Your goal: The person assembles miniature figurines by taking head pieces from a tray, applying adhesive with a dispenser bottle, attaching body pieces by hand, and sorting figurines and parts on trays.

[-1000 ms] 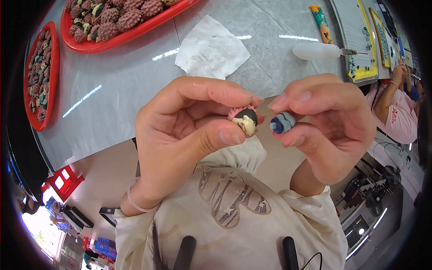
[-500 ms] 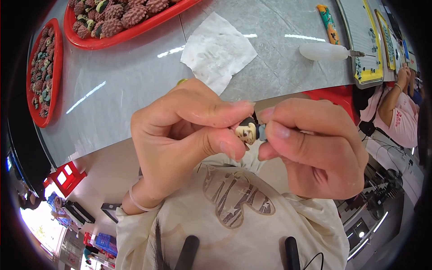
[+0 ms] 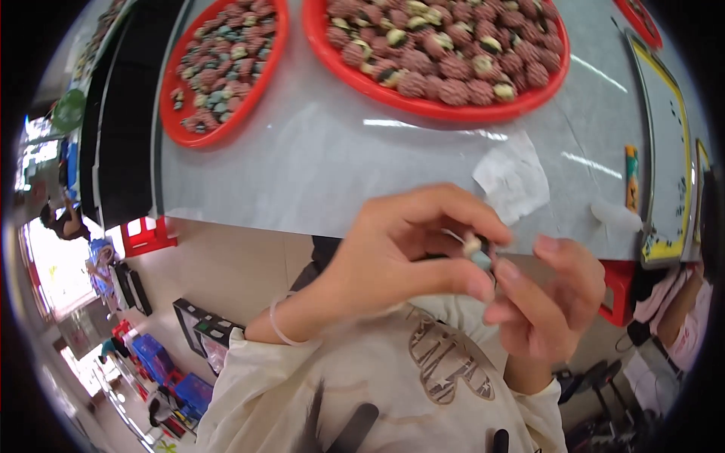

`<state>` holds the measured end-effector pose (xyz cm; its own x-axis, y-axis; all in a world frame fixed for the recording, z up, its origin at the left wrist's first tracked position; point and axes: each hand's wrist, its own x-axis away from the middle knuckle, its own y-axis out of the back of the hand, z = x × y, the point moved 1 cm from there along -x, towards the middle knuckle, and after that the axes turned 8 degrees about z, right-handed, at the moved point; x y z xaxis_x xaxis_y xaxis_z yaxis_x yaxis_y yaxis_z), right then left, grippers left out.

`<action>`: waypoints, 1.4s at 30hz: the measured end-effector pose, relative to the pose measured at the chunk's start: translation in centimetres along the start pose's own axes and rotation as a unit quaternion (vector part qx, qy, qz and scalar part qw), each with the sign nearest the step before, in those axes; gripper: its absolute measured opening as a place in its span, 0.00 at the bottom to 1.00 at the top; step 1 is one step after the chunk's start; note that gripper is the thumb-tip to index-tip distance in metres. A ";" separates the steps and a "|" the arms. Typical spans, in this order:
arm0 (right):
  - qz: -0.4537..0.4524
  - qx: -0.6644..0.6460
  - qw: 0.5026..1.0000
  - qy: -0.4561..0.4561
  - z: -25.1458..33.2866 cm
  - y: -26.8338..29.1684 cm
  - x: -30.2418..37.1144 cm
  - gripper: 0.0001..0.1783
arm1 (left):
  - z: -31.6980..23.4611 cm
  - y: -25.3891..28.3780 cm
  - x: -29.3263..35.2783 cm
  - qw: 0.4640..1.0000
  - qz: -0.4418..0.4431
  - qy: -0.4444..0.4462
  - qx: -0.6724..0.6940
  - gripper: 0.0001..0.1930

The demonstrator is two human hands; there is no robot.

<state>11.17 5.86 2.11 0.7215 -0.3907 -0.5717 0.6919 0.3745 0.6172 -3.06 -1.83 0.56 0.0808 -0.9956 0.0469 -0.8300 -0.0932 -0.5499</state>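
Note:
Between the thumb and fingers of my left hand (image 3: pixel 411 253) is a small painted figurine (image 3: pixel 479 254), with pale cream, dark and blue-grey parts showing. It is blurred, and my fingers cover part of it. My left hand is closed on it above my lap, just off the table's front edge. Close to its right side is my right hand (image 3: pixel 544 302), fingers apart and bent. One of its fingertips is right by the figurine; whether it touches cannot be made out.
On the grey table (image 3: pixel 302 177) lie a large red tray (image 3: pixel 445 112) of small pink and cream pieces and a narrower red tray (image 3: pixel 168 106) of similar pieces. A crumpled white tissue (image 3: pixel 513 177), a white squeeze bottle (image 3: pixel 615 217), an orange-green tube (image 3: pixel 631 177) and a yellow-edged tray (image 3: pixel 668 253) are at right.
The view has swung left, bringing the red trays further in. My right hand has loosened from its pinch on the figurine and its fingers have spread; my left hand still holds it, now turned.

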 end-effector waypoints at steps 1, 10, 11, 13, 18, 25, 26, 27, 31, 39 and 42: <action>0.017 0.013 1.000 -0.006 0.1 0.6 0.0 0.13 | -1.6 1.2 0.1 0.993 -0.026 -0.051 -0.104 0.22; -0.063 -0.037 0.984 -0.161 -1.7 1.6 1.5 0.09 | -13.8 14.9 2.3 0.596 -0.167 -0.038 -0.784 0.10; -0.065 -0.036 0.984 -0.160 -1.7 1.6 1.4 0.08 | -14.3 15.1 2.3 0.588 -0.157 -0.033 -0.793 0.10; -0.071 -0.026 0.984 -0.160 -1.8 1.5 1.5 0.07 | -14.9 13.7 1.7 0.593 -0.183 -0.003 -0.784 0.10; -0.084 -0.028 0.981 -0.172 -1.9 2.5 0.9 0.07 | -16.2 9.6 -2.8 0.587 -0.137 -0.108 -0.791 0.09; -0.058 -0.025 0.985 -0.160 -2.2 3.0 1.0 0.08 | -10.4 6.8 -12.8 0.635 0.041 -0.100 -0.765 0.11; -0.061 0.001 0.986 -0.155 -2.2 3.5 1.2 0.08 | -9.9 7.1 -12.7 0.635 0.038 -0.102 -0.765 0.11; -0.066 0.032 0.985 -0.158 -2.4 3.9 1.7 0.08 | -9.1 7.6 -12.9 0.631 0.030 -0.138 -0.763 0.11; -0.097 0.048 0.971 -0.214 -4.2 6.1 3.3 0.07 | -9.5 8.8 -12.7 0.713 0.034 -0.115 -0.691 0.10; -0.206 -0.063 0.933 -0.289 -6.5 6.8 2.3 0.17 | -10.7 6.0 -9.0 0.795 -0.026 -0.191 -0.575 0.11; -0.056 -0.083 0.936 -0.339 -7.7 5.5 3.6 0.16 | -8.8 4.6 -6.5 0.917 -0.018 -0.152 -0.369 0.11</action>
<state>17.75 12.98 -0.68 0.5007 -0.8574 -0.1189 0.7968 0.4028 0.4504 -12.28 4.19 5.05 0.1729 -0.9549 -0.2413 -0.9620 -0.2163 0.1668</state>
